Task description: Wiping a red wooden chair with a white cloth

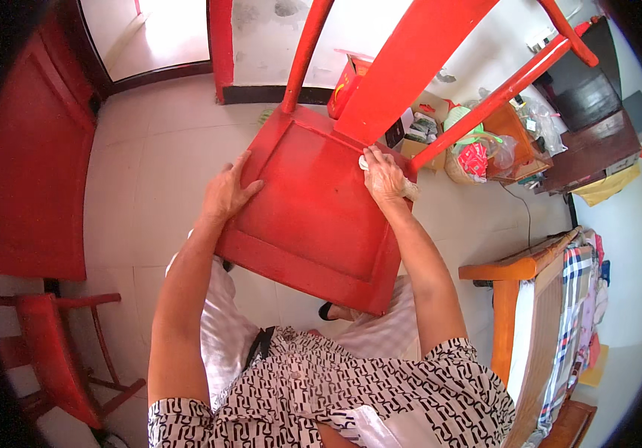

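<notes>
— Gripping what, left hand (227,193)?
— Red chair (309,209), seat's left edge; fingers spread flat, thumb over the rim.
— Right hand (384,178)?
— Closed on a white cloth (409,188), pressed at the seat's back corner.

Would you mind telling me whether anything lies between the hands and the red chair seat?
The left hand rests bare on the red chair seat. A pale cloth lies under the right hand at the seat's back corner.
</notes>
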